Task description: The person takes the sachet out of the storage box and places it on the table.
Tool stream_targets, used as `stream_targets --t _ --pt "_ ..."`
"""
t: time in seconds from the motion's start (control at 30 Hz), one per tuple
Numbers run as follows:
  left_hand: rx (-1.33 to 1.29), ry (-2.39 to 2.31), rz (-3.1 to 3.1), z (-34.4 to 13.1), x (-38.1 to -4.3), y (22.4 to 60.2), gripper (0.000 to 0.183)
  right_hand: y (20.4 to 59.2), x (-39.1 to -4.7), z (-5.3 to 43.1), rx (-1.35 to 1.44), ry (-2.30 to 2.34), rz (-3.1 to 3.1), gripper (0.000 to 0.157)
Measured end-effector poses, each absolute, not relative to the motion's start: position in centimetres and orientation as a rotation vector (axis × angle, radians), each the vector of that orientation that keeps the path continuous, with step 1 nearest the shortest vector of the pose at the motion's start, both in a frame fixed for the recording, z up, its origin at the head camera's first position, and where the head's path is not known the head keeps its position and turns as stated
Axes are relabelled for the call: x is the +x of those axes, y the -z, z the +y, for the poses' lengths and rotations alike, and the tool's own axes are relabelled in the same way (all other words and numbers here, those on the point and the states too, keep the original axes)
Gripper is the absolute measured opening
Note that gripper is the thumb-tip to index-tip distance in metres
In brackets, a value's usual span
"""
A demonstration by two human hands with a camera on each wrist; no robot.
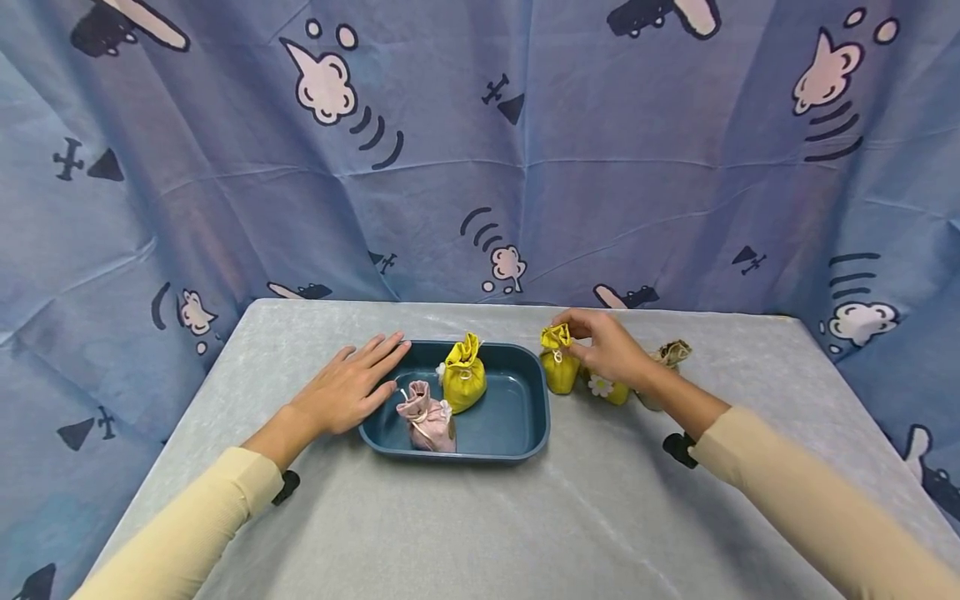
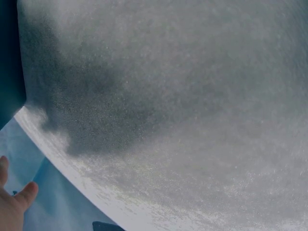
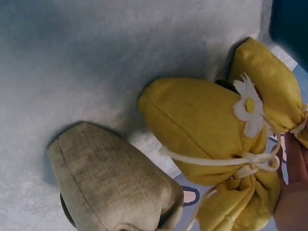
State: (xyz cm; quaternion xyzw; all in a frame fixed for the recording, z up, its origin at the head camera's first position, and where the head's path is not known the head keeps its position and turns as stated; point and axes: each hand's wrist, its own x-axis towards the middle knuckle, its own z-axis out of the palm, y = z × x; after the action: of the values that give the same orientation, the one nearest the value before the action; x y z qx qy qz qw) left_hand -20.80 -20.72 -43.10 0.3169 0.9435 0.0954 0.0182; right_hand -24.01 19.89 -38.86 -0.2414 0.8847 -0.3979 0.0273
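My right hand (image 1: 611, 346) pinches the gathered top of a yellow drawstring pouch (image 1: 561, 371), which stands upright by the right end of a blue tray (image 1: 513, 421). Fingers spread and fairly straight, my left hand (image 1: 348, 383) rests on the tray's left rim. Inside the tray are another yellow pouch (image 1: 465, 383) and a pink pouch (image 1: 431, 427), its top tilted left. Under my right hand sits a yellow pouch with a white flower (image 3: 192, 120), partly hidden in the head view. The left wrist view catches only part of my left hand (image 2: 14, 207).
Behind my right wrist stands a tan pouch (image 1: 672, 353), next to the flowered one. A grey-white cloth covers the table (image 1: 420, 533). Along its back edge hangs a blue patterned curtain (image 1: 435, 225).
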Motion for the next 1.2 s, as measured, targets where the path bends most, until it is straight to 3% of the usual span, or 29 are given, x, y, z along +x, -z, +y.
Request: stream_targets --t 0.47,1.2 --pt "0.983 -0.294 2.930 -20.7 -20.9 43.1 0.062 37.6 -23.7 19.6 -0.788 1.156 2.746 0.050" --pt "0.988 -0.285 2.932 -20.7 -20.9 43.1 0.063 36.8 -22.7 12.9 -0.933 1.323 2.529 0.067"
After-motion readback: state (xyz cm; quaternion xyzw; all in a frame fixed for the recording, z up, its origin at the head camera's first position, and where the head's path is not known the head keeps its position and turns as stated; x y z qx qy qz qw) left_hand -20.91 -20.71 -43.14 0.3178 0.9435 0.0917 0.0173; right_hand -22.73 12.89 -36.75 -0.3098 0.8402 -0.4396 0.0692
